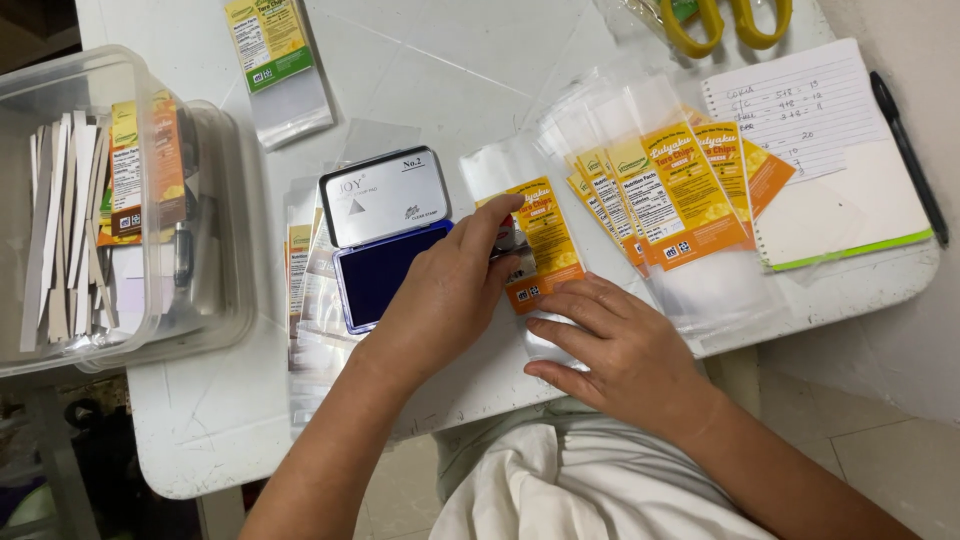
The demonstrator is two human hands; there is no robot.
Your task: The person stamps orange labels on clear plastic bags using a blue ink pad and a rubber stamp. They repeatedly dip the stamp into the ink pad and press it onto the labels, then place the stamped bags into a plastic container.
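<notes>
A clear plastic pouch with an orange and yellow printed label (547, 232) lies flat on the white table (420, 70) in front of me. My left hand (447, 292) is shut on a small stamp (505, 238), pressing it onto the label's left side. My right hand (615, 345) lies flat with spread fingers on the pouch's lower end, holding it down. An open ink pad (385, 232) with a blue pad and a raised silver lid sits just left of my left hand.
Several more labelled pouches (672, 190) fan out to the right. A notebook (820, 140) and black pen (908, 155) lie far right, yellow scissors (725, 22) at the top. A clear plastic box (110, 210) holds strips and labels at left. Another pouch (278, 62) lies top centre.
</notes>
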